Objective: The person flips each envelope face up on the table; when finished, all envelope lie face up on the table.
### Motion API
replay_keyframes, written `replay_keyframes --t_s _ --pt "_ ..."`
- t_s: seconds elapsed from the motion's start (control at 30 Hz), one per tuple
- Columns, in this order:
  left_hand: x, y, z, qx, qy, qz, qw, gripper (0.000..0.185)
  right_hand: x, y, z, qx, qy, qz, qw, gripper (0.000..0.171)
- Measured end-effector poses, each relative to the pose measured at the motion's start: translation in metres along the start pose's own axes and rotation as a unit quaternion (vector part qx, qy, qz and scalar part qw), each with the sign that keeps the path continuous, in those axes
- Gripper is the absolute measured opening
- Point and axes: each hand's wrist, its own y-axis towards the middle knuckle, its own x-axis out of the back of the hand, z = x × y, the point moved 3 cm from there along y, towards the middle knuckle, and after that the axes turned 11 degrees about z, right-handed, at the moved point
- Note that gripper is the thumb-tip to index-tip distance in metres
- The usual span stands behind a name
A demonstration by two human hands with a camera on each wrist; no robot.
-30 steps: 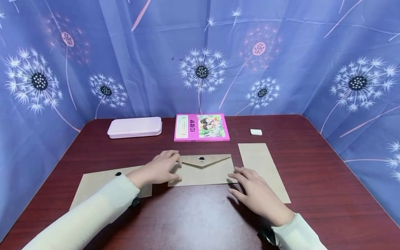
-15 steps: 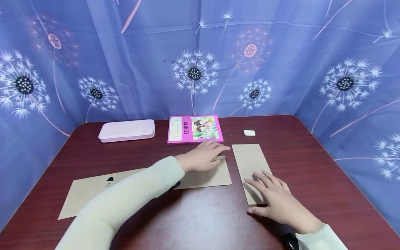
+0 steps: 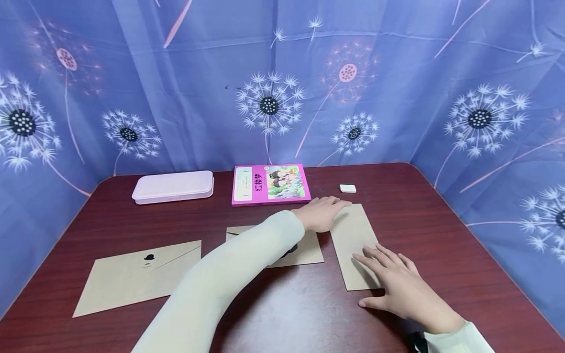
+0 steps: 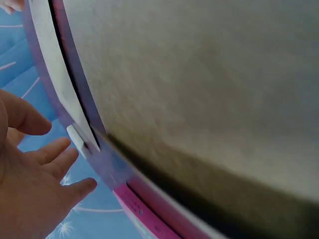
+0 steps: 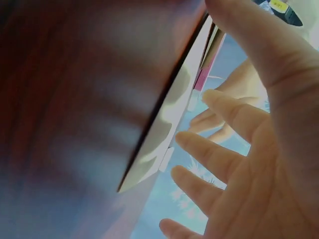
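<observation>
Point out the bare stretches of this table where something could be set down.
Bare wood lies right of the tall brown sheet, out to the table edge, and along the near edge between the left envelope and the right hand. The middle, around the centre envelope and left hand, is crowded.

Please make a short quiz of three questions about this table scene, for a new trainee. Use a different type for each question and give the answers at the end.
1. True or false: the left hand rests on the pink book.
2. Multiple choice: the right hand lies on which thing? A) the pink case B) the upright brown paper sheet C) the white eraser
3. Fill in: the envelope with the black seal lies at the ______ side of the table, with no hand on it.

Key
1. False; it touches the top of the upright brown paper sheet.
2. B
3. left
</observation>
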Motion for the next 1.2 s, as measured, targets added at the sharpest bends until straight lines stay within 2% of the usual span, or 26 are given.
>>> replay_keyframes --t_s 0.2,0.4,0.5,0.6,0.7,0.8,0.9,0.97,1.07,1.13,1.2 --pt "-0.01 0.006 -0.007 -0.001 0.04 0.017 0.999 0.054 -0.001 -0.003 0.0 -0.003 -0.023 -0.011 1.0 0.07" --pt "-0.008 -0.001 -0.01 -0.008 0.054 0.003 0.9985 0.045 0.0 -0.003 0.0 0.009 -0.044 -0.033 0.998 0.059" --pt "-0.007 -0.003 -0.009 -0.015 0.065 0.006 0.9978 0.044 0.001 -0.004 0.002 0.024 -0.05 -0.043 0.998 0.05" --pt "-0.009 -0.005 -0.006 -0.026 0.074 0.014 0.9968 0.049 0.007 -0.006 0.004 0.045 -0.046 -0.068 0.996 0.035" --pt "-0.01 -0.006 -0.002 -0.035 0.076 0.016 0.9964 0.061 0.02 -0.007 0.004 0.056 -0.037 -0.106 0.992 0.022" --pt "-0.011 -0.007 0.001 -0.04 0.073 0.005 0.9965 0.065 0.035 -0.009 -0.001 0.029 -0.023 -0.138 0.99 0.016" --pt "-0.01 -0.007 0.001 -0.05 0.079 -0.016 0.9955 0.054 0.049 -0.014 -0.01 -0.035 0.002 -0.163 0.986 0.015" --pt "-0.008 -0.007 -0.001 -0.059 0.089 -0.044 0.9933 0.043 0.057 -0.019 -0.016 -0.076 0.022 -0.187 0.979 0.017" --pt "-0.003 -0.006 -0.004 -0.068 0.102 -0.107 0.9868 0.025 0.07 -0.026 -0.025 -0.119 0.048 -0.245 0.961 0.02" --pt "0.002 -0.006 -0.005 -0.07 0.088 -0.149 0.9825 0.017 0.077 -0.032 -0.03 -0.143 0.065 -0.287 0.945 0.022" --pt "0.005 -0.007 -0.006 -0.076 0.052 -0.178 0.9797 0.014 0.082 -0.038 -0.034 -0.169 0.085 -0.319 0.929 0.024"
